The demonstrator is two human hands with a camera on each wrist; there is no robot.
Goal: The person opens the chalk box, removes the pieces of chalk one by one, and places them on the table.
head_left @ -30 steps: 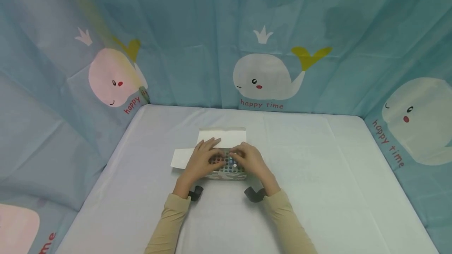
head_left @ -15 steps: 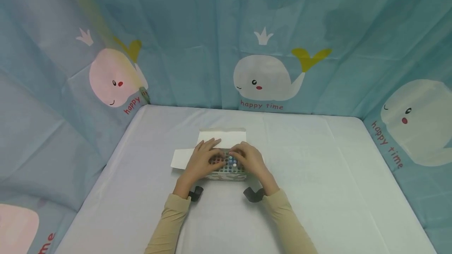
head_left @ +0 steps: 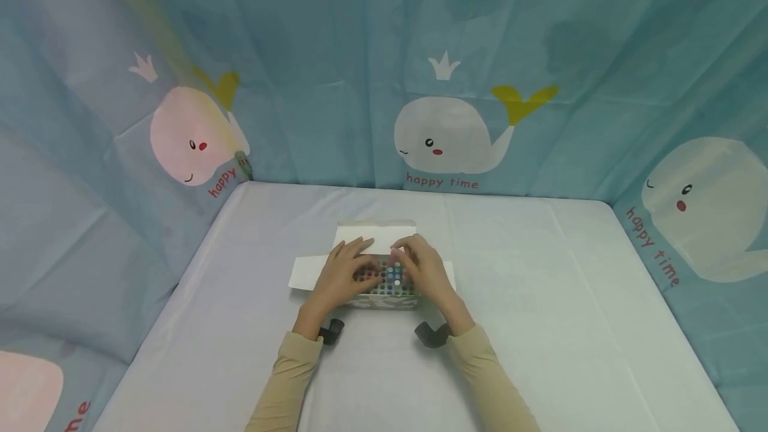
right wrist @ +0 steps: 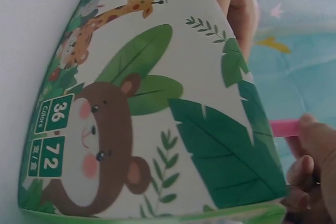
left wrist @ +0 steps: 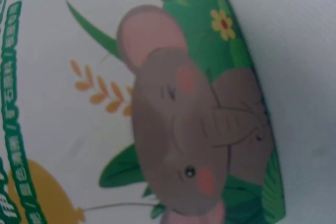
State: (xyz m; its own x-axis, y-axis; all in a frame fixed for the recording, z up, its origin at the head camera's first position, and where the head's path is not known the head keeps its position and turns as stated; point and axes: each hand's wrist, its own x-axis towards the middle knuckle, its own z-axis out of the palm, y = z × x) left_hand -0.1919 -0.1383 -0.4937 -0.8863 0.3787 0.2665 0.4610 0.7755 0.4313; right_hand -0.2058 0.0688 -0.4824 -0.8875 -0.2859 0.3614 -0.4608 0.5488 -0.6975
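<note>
An open chalk box (head_left: pixel 384 302) stands on the white table, its top full of chalk ends in rows, with several blue and white ones standing out. My right hand (head_left: pixel 429 272) is over the box's right side and pinches a pink chalk stick (right wrist: pixel 285 128) between thumb and fingertips. In the right wrist view that stick shows just past the box's top edge. My left hand (head_left: pixel 343 277) rests on the left part of the box, fingers spread, thumb and index finger over the chalk rows. Printed box walls (left wrist: pixel 178 108) fill much of both wrist views.
The box's white lid flap (head_left: pixel 372 235) stands up at the back, and side flaps (head_left: pixel 309 272) spread left and right. Black wrist mounts (head_left: pixel 432 334) sit under both wrists. Blue whale-print curtains (head_left: pixel 324 119) surround the white table (head_left: pixel 540 325).
My right hand has lifted slightly up and back from the box, bringing the pink chalk stick up out of the rows. My left hand has stayed in place on the box.
</note>
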